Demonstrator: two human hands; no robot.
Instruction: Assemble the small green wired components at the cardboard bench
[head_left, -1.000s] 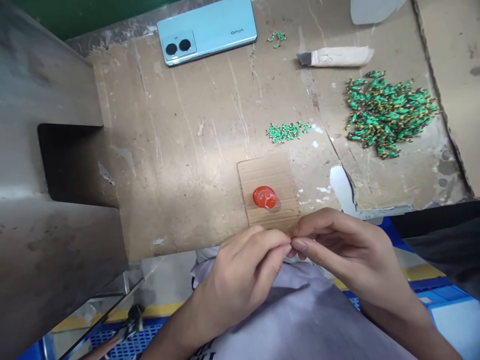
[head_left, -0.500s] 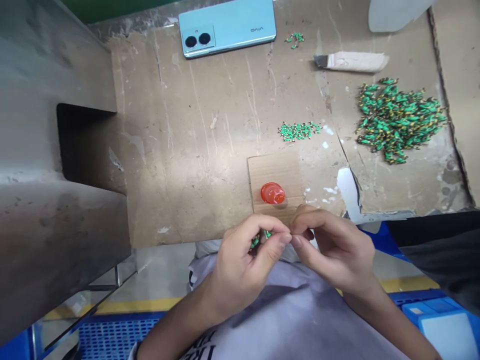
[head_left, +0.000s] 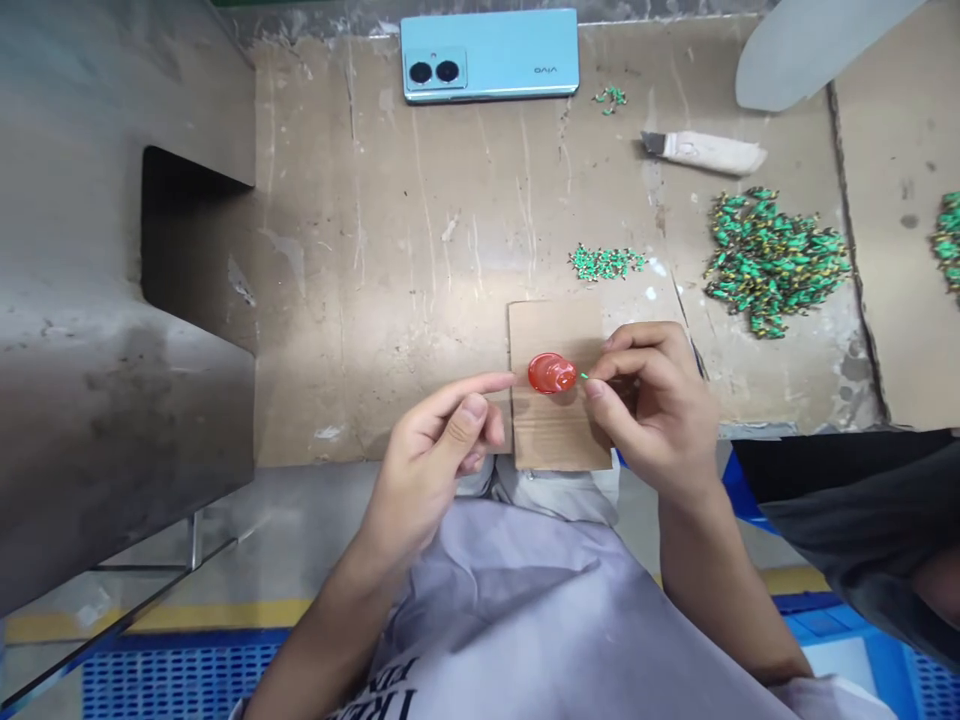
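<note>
A small green piece (head_left: 584, 376) is pinched between the thumb and fingertips of my right hand (head_left: 656, 410). Its tip is beside the right edge of a glossy red blob (head_left: 552, 373); whether they touch I cannot tell. The blob sits on a small cardboard piece (head_left: 559, 440) at the table's front edge. From the left, my left hand (head_left: 442, 435) points its straight index finger at the red blob, just short of it. Its thumb presses on the curled other fingers, and what they hold, if anything, is hidden.
Behind the cardboard lies a cluster of small green pieces (head_left: 606, 262). A larger heap of green pieces (head_left: 776, 262) is to the right. Farther back are a wrapped blade (head_left: 705, 152), a light blue phone (head_left: 491, 55) and a few green pieces (head_left: 611, 99). A metal machine (head_left: 195, 420) stands left.
My hands have parted from a fingertip-to-fingertip pinch over the table edge. The right has carried a green piece forward to the red blob; the left has moved left and stretched out its index finger.
</note>
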